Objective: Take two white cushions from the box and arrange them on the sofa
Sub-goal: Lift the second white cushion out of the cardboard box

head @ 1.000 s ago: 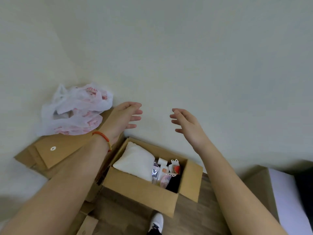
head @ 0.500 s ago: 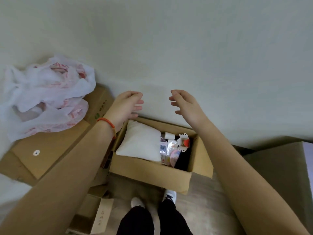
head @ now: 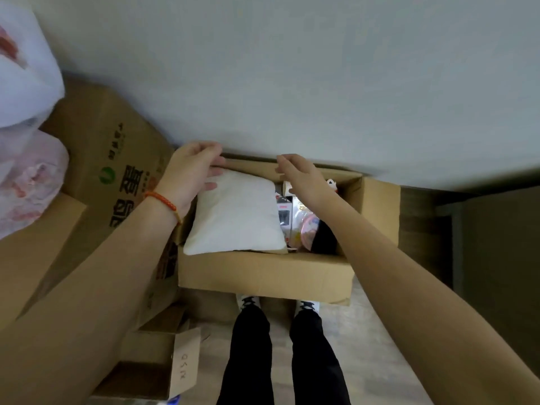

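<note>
An open cardboard box stands on the floor against the wall. A white cushion lies in its left half. Only one cushion shows; anything beneath it is hidden. My left hand, with a red bracelet at the wrist, hovers over the cushion's far left corner, fingers curled and apart, fingertips at its edge. My right hand reaches over the box's far side beside the cushion's right corner, fingers spread, holding nothing. The sofa is out of view.
Small packaged items and something black fill the box's right half. Larger printed cardboard boxes stand to the left, with white plastic bags on them. A small open box sits at the lower left. My legs and shoes are below.
My view has tilted down and closer to the box. Both hands have dropped from above the box to the cushion's far edge.
</note>
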